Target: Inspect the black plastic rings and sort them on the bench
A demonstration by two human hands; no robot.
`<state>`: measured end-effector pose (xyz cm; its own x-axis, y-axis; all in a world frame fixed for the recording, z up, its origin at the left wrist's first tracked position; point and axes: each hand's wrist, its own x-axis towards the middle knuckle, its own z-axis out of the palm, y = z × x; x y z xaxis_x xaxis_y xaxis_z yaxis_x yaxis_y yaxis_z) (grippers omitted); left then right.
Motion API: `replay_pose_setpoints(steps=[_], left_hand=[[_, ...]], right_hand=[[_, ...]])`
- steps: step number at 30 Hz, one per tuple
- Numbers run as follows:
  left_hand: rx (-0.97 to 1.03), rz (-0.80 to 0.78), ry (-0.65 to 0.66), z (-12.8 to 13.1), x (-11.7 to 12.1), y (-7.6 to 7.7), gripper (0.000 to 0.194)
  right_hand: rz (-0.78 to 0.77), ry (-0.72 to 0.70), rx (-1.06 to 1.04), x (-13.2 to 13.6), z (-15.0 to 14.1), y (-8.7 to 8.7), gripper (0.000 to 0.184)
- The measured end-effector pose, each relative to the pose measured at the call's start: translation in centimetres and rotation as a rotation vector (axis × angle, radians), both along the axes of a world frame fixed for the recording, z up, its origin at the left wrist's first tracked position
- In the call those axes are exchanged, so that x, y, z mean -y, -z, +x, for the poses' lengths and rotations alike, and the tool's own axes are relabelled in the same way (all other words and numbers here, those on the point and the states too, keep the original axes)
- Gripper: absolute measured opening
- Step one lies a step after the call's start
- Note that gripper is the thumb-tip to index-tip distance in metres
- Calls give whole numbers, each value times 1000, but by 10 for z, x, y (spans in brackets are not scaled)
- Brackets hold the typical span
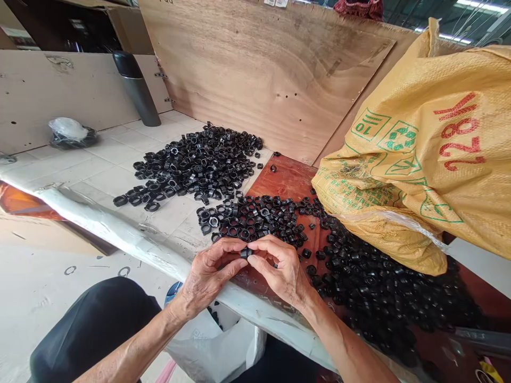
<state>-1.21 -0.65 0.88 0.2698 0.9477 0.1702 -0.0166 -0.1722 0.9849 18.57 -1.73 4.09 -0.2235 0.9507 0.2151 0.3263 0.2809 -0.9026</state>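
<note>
Between my two hands, at the table's front edge, is a small black ring-shaped plastic part [245, 253]. My left hand [213, 266] pinches it from the left with thumb and forefinger. From the right, my right hand [279, 266] grips the same part with its fingertips. Whether it is one piece or two fitted together I cannot tell. Just beyond my fingers lies a heap of black rings [235, 221] on the table. A larger pile of black rings [199, 159] spreads behind it, to the left.
To the right, many small black parts [379, 287] spill below a yellow woven sack [399, 159]. A dark flask [138, 90] and a clear plastic bag [72, 130] stand at the back left. A plywood board [259, 69] closes off the rear. Below the edge hangs a white bag [215, 351].
</note>
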Motion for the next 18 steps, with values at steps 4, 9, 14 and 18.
replay_pose_setpoints(steps=[4, 9, 14, 18], left_hand=[[-1, 17, -5, 0, 0, 2, 19], [-81, 63, -2, -2, 0, 3, 19], [-110, 109, -21, -1, 1, 3, 17], [-109, 88, -49, 1, 1, -1, 18]], right_hand=[[24, 13, 59, 1, 0, 4, 19], [38, 1, 169, 1, 0, 12, 17], [98, 12, 190, 1, 0, 5, 18], [83, -17, 192, 1, 2, -1, 15]])
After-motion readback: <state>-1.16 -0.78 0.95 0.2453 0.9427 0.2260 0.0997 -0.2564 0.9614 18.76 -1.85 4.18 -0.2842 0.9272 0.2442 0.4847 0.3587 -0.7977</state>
